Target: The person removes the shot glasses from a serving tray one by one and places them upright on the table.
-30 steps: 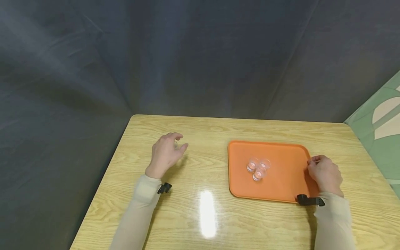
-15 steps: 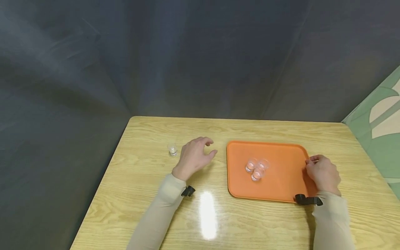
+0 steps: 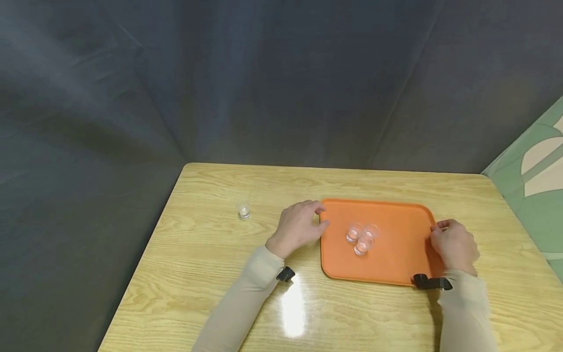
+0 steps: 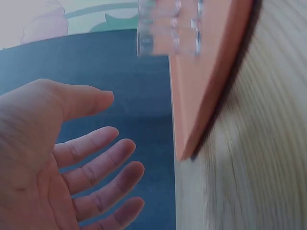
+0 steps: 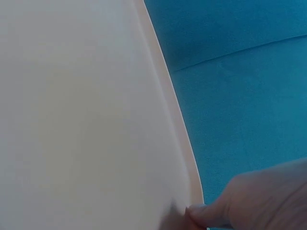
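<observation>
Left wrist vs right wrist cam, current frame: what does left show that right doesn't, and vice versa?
Left wrist only: the left hand, fingers loosely bent and holding nothing; clear glasses, cut off by the top edge; the wood table; a bit of patterned panel at top left.

Right wrist only: the right hand at bottom right, gripping the rim of the tray.

Both: part of the tray, with a blue backdrop beyond it.
</observation>
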A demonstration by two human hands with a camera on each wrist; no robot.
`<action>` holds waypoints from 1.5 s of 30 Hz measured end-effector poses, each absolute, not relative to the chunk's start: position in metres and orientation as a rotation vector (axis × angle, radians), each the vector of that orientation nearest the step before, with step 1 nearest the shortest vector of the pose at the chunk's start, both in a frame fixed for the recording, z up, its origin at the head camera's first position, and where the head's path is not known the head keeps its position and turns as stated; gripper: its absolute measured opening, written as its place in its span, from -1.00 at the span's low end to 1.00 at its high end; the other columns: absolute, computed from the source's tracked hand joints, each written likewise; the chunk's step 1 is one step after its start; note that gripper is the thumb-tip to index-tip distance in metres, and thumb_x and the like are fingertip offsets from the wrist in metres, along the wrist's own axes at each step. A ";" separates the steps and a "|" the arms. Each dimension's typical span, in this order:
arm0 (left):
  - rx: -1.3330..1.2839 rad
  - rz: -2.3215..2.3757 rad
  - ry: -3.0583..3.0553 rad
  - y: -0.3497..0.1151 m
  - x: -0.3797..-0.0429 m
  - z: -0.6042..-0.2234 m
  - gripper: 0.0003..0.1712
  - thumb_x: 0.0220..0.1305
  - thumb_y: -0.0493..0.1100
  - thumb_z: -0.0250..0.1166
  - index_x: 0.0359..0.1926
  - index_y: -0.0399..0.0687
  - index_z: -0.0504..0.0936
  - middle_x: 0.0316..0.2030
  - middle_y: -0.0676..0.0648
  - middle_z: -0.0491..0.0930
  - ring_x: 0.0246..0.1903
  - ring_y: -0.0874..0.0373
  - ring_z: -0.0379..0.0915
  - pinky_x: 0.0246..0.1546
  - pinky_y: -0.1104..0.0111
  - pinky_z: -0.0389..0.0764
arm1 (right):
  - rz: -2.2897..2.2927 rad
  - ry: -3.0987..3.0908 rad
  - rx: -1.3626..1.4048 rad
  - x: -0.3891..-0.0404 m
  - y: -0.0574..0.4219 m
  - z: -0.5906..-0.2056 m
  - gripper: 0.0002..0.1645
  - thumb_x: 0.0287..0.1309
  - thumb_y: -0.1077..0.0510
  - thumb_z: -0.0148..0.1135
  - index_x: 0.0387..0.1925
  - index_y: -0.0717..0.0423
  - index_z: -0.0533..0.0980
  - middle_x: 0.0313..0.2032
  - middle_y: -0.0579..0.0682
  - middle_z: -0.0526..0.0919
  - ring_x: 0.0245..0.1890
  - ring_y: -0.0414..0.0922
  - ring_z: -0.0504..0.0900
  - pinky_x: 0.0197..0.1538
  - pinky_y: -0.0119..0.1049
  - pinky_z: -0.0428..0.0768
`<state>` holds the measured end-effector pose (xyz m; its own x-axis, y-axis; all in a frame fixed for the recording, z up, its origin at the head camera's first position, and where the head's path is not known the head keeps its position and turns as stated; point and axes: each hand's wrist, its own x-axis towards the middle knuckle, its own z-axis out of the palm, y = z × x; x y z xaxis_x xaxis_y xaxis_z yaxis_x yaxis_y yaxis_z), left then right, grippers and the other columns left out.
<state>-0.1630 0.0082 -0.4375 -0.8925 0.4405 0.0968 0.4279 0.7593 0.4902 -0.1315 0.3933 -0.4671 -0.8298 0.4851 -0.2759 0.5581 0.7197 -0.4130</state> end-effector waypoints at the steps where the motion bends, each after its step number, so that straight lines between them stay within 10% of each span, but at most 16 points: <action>1: 0.736 0.800 2.918 0.012 -0.162 -0.438 -0.59 0.48 0.11 0.32 0.22 0.08 0.72 0.04 0.07 0.77 -0.07 0.13 0.72 -0.16 0.28 0.66 | -0.741 2.773 0.854 -0.131 0.393 -0.468 -0.52 0.51 -0.01 0.01 0.17 0.29 0.47 -0.05 0.43 0.61 -0.14 0.32 0.56 -0.29 0.01 0.36; 45: 0.942 0.665 2.923 0.071 -0.151 -0.461 -0.52 0.47 0.16 0.29 0.33 0.25 0.64 0.12 0.16 0.74 -0.02 0.20 0.73 -0.29 0.39 0.60 | -0.789 2.758 0.905 -0.131 0.392 -0.471 -0.49 0.54 -0.01 0.02 0.24 0.30 0.44 -0.05 0.38 0.60 -0.18 0.24 0.52 -0.28 -0.04 0.32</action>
